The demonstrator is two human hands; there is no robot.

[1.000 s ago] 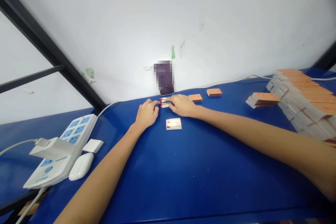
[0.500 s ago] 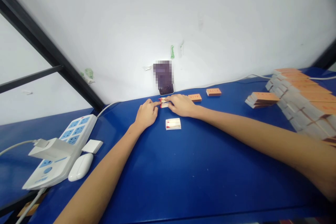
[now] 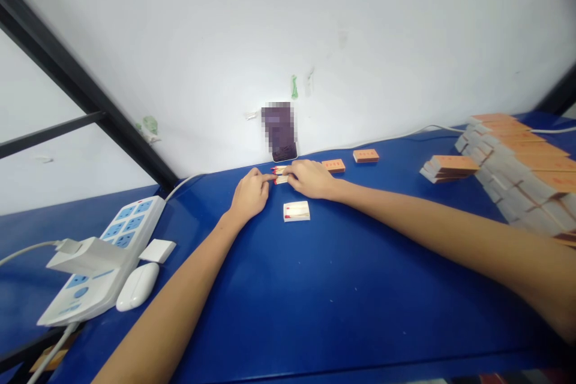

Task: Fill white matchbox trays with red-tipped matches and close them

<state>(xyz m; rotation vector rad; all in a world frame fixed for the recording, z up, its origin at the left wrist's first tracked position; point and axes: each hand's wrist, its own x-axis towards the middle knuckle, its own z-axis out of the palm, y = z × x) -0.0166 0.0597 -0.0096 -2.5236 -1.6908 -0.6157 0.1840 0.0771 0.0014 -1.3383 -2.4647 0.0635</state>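
A small pile of red-tipped matches point(image 3: 281, 179) lies on the blue table near the wall, between my hands. My left hand point(image 3: 250, 195) reaches in from the left, its index finger stretched out to the match heads and the other fingers curled; it holds nothing. From the right, my right hand point(image 3: 311, 179) covers the plain ends of the matches, with thumb and index finger closed about some of them. Nearer to me sits an open white matchbox tray point(image 3: 297, 211) with a few matches in it. Just behind my right hand is an orange matchbox point(image 3: 333, 165).
Another orange matchbox point(image 3: 366, 156) lies further right, then a small stack of matchboxes point(image 3: 451, 167) and a large stepped pile point(image 3: 535, 162). A phone point(image 3: 279, 132) leans on the wall. At left are a power strip point(image 3: 135, 216) and a white earphone case point(image 3: 138, 287).
Both hands stay at the match pile with only slight finger movement. The matches under my right fingers look a little shifted. The camera view has moved very slightly.
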